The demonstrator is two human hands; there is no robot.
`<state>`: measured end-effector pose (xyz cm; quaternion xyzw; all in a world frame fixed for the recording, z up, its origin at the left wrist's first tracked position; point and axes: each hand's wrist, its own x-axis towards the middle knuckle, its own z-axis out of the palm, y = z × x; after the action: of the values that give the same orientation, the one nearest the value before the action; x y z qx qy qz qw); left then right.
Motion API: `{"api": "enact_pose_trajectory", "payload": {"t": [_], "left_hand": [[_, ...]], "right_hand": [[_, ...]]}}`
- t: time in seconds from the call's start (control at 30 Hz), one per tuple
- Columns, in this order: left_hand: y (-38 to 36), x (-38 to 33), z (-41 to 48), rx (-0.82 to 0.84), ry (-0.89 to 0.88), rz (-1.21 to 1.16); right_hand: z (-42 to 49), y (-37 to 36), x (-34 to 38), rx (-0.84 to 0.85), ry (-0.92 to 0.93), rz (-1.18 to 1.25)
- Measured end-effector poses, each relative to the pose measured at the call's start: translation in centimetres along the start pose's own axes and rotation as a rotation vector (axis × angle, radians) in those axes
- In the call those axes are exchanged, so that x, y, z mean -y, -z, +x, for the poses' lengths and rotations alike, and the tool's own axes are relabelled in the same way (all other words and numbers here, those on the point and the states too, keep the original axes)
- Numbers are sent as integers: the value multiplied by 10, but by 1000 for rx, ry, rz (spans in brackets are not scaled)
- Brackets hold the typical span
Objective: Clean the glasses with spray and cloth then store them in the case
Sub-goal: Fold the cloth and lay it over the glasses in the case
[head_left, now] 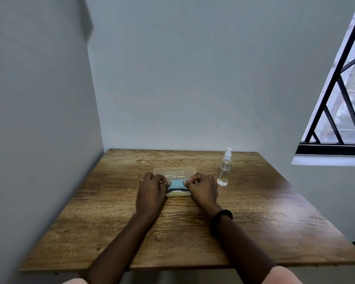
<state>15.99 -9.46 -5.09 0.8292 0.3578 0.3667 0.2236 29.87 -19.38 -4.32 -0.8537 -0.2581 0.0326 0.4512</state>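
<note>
Glasses [173, 190] show only as a dark strip in the open case [177, 194] at mid-bench [254, 212], lying under the blue cloth [176, 184]. Left hand [151, 191] and right hand [203, 189] sit at either end, their curled fingers [168, 183] pinching the cloth's ends. Spray bottle [224, 171] stands upright near the right hand, not touching it.

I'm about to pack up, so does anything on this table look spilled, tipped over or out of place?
Nothing stands out. The spray bottle stands upright, right of the open case, with no puddle visible on the table. Left hand and right hand pinch the blue cloth over the case.
</note>
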Motion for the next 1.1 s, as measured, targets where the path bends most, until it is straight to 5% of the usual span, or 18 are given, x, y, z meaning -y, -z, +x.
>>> {"api": "enact_pose_trajectory", "payload": {"t": [0.33, 0.57, 0.7, 1.1], "left_hand": [[2, 6, -4, -59, 85, -98], [21, 8, -5, 238, 115, -445], [28, 12, -4, 358, 90, -413], [30, 16, -2, 369, 51, -388]], "right_hand": [[6, -8, -7, 41, 2, 58], [6, -8, -8, 36, 5, 54], [6, -8, -9, 39, 8, 59], [2, 3, -6, 72, -13, 296]]}}
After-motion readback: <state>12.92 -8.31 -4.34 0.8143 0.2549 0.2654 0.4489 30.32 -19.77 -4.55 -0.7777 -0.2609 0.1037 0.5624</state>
